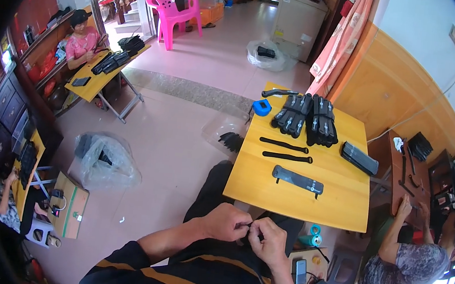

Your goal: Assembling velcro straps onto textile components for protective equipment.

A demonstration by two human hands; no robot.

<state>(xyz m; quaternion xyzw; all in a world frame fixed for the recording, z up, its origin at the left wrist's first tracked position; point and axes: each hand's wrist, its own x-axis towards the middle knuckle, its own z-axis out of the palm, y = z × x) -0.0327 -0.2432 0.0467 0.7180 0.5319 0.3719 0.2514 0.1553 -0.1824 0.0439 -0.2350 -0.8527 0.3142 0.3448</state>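
Close together over my lap, just short of the yellow table [245, 190], are my left hand [228, 222] and my right hand [267, 240]. Both are closed in a pinch, fingertips nearly meeting. A small dark bit shows between them, too hidden to name. Nearest on the tabletop lies a flat dark grey strip [298, 180] with black strap ends poking out from under it. Beyond it, two black straps [286, 157] lie roughly parallel. Farther back sit two bundles of black strips [291, 115], each tied round with a band.
A blue device [262, 108] and a curved black piece [279, 93] rest by the table's far left corner. At its right edge is a stack of dark strips [359, 158]. Co-workers sit at other tables. A plastic bag [108, 160] and a pink chair [173, 8] stand on the floor.
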